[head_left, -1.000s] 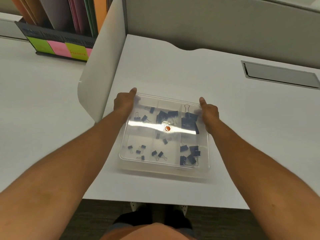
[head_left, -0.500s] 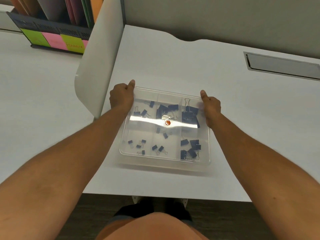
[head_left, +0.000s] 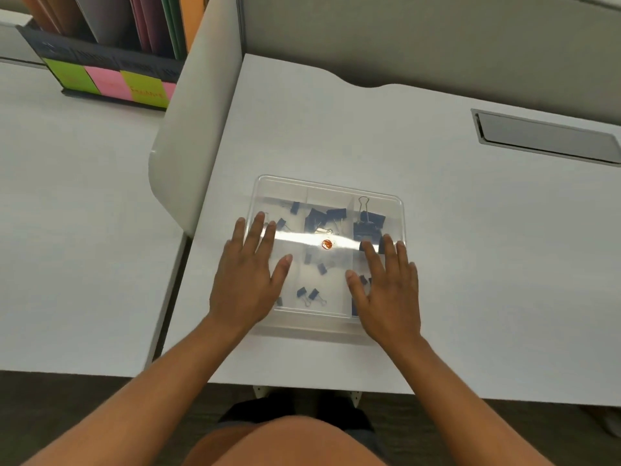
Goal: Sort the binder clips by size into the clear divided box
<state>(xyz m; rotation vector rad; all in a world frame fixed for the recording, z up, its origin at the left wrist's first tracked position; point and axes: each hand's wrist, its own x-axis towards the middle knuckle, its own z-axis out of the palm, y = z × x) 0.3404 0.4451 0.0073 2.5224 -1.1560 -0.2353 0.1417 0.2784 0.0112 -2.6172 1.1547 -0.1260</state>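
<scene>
The clear divided box [head_left: 327,188] lies on the white desk with its transparent lid on. Several dark blue binder clips [head_left: 368,222] show through the lid: small ones in the left and middle compartments, larger ones on the right. A small orange sticker [head_left: 326,244] sits at the lid's centre. My left hand [head_left: 248,277] lies flat on the lid's left side, fingers spread. On the lid's right side my right hand [head_left: 386,287] rests flat in the same way. Neither hand holds anything.
A curved white partition [head_left: 195,129] stands left of the box, between two desks. A black file holder [head_left: 111,68] with coloured folders and sticky labels sits at the far left. A grey cable hatch [head_left: 546,137] is set in the desk at the right.
Both hands have left the box's far side edges and come to lie flat on top of the lid, nearer to me. The box stays in place.
</scene>
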